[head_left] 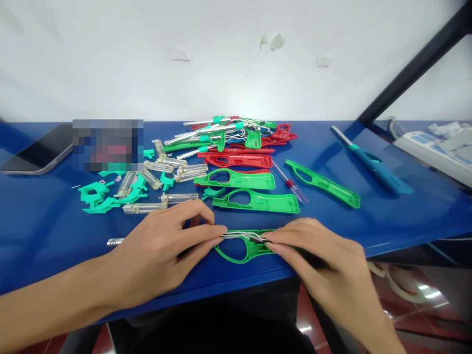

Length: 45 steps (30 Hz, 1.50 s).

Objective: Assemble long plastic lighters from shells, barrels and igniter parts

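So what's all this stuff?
Wall: one, white, behind
Table: one, blue, centre
Floor: one, red, below
Bar: one, black, right
Phone: one, dark, left
Pixelated patch: one, unclear, left
Brackets: several, turquoise, left
Tubes: several, clear, left
Rods: several, silver, back
Casings: several, red and green, centre and right
Wires: several, white and black, front
Screwdriver: one, red and clear, centre
Lighter: one, blue, right
Device: one, white, right
Left hand: one, bare, front
Right hand: one, bare, front

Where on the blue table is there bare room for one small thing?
Bare blue table lies between the phone and left hand, and between right hand and blue lighter. Crowded: beyond the hands, with green shells, red shells and clear cylinders.
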Each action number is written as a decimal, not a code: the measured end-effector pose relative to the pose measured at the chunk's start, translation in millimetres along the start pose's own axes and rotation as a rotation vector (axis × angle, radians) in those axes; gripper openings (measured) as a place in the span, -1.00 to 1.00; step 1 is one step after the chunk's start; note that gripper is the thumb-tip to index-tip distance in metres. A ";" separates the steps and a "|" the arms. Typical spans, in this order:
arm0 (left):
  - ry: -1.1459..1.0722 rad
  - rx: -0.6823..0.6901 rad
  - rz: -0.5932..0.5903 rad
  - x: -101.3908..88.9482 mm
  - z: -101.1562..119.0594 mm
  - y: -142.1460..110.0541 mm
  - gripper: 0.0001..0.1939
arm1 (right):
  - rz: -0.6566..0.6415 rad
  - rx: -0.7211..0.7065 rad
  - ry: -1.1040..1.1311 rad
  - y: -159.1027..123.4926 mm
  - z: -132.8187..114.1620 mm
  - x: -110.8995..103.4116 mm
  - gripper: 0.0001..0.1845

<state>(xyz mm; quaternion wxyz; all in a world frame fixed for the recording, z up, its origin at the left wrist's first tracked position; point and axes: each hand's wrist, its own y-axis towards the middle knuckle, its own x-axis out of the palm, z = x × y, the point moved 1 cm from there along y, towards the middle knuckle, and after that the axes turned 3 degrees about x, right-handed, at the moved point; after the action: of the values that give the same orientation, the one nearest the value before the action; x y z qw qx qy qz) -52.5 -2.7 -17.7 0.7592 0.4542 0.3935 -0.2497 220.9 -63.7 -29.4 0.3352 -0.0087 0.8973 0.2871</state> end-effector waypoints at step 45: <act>0.032 0.010 -0.009 -3.6 2.2 3.8 -0.78 | 0.000 0.190 0.139 1.1 -1.6 0.4 -0.74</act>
<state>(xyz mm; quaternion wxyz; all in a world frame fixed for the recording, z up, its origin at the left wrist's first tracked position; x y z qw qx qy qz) -51.0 -2.8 -12.3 0.7493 0.4602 0.4063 -0.2481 219.5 -63.6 -28.1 0.2717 0.0034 0.9414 0.1997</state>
